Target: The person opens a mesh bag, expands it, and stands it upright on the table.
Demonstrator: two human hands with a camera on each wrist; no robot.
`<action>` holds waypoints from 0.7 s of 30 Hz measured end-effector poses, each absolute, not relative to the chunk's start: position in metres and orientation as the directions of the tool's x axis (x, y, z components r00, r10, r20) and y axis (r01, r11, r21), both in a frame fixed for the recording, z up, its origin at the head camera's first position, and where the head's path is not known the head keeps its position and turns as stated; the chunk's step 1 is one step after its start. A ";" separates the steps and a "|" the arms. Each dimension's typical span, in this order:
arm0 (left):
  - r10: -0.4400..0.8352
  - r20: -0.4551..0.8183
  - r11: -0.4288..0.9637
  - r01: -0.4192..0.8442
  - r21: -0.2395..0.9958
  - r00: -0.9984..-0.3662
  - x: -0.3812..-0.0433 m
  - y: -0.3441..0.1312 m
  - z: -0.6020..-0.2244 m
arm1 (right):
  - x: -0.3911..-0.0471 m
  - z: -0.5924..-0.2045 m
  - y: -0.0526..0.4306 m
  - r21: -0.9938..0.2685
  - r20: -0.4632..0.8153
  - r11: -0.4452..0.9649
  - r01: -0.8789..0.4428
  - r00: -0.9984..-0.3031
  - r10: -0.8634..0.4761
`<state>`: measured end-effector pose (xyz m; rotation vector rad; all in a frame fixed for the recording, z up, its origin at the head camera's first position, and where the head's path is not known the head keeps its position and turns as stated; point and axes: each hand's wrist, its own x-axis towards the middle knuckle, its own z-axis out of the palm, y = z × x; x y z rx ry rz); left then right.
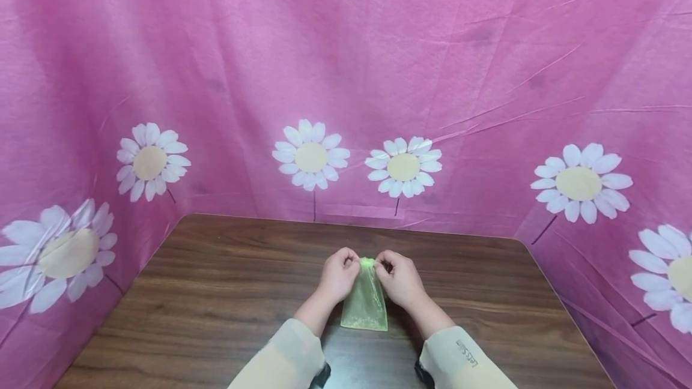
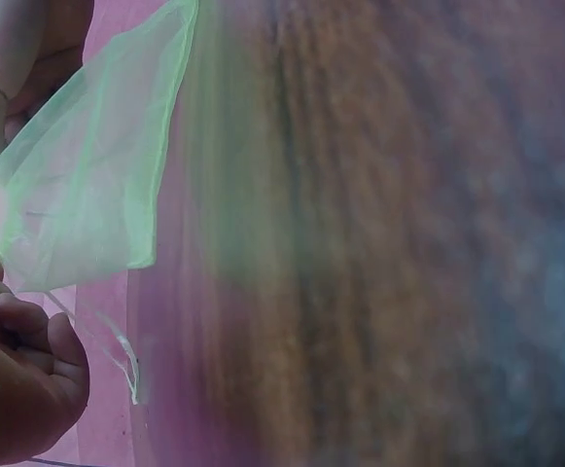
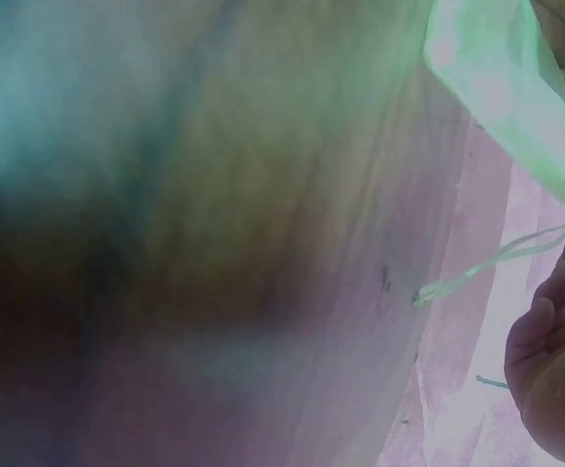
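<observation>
A sheer light green drawstring pouch [image 1: 364,304] hangs between my hands over the wooden table, its bottom edge towards me. Its gathered top [image 1: 367,262] is pinched at the left corner by my left hand [image 1: 339,274] and at the right corner by my right hand [image 1: 402,280]. Fingers of both hands are curled at this edge. In the left wrist view the pouch [image 2: 97,165] spreads between the hands, and a thin cord loop [image 2: 126,355] dangles near the closer hand. A similar cord loop [image 3: 496,258] shows in the right wrist view. No contents can be made out inside.
The brown wood-grain table [image 1: 243,275] extends around both arms. A pink cloth [image 1: 346,47] printed with white daisies surrounds it at the back and sides. Pale sleeves [image 1: 292,350] cover the forearms, with dark bands at the wrists.
</observation>
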<state>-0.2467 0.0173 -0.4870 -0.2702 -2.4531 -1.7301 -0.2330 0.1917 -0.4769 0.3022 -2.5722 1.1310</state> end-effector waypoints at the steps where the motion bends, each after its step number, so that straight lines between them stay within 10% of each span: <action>1: 0.071 0.208 0.329 0.220 0.918 -0.975 -0.247 0.017 -0.487 | -0.233 -0.477 0.192 -0.678 0.365 0.664 -0.314 -0.929 -0.067; 21: 0.072 0.201 0.357 0.213 0.909 -0.977 -0.244 0.007 -0.485 | -0.235 -0.480 0.190 -0.642 0.384 0.688 -0.338 -0.919 -0.094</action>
